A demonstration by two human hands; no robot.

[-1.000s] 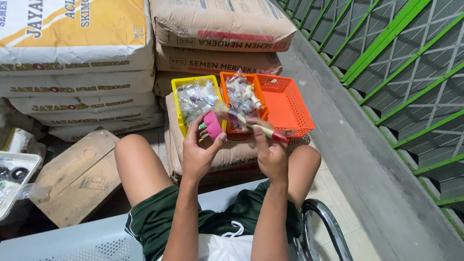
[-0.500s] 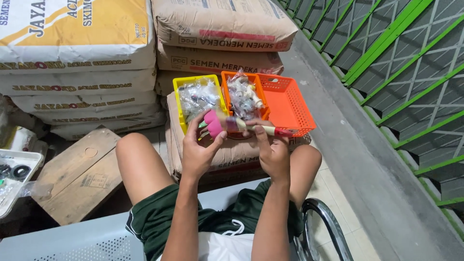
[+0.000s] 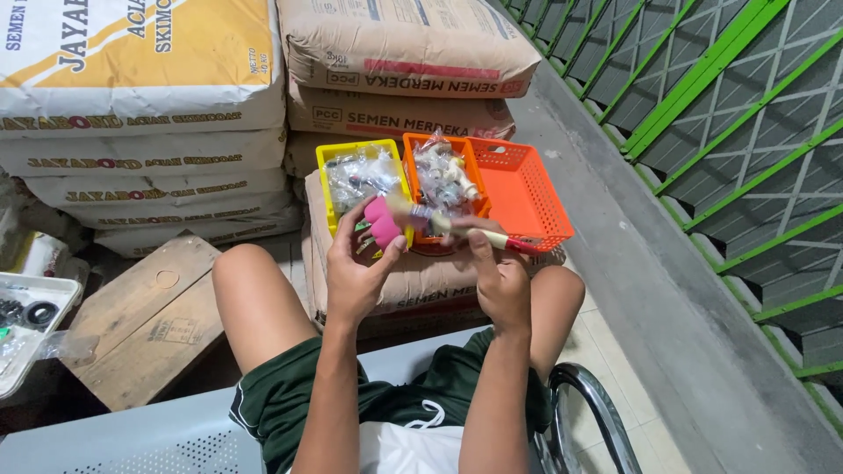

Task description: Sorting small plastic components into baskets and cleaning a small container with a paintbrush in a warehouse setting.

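My left hand grips the pink head of a small brush. My right hand holds its pale handle, which ends in a red tip. Both hands hold the brush level above a tan sack between my knees. Just behind the brush, a yellow basket and an orange basket each hold clear bags of small parts. A second orange basket on the right looks empty.
Stacked cement sacks fill the back and left. A wooden board lies at lower left, beside a white tray of dark rings. A grey ledge and green metal grille run along the right. I sit on a metal bench.
My left fingers have shifted a little on the pink head. Both hands and the brush stay in about the same place.
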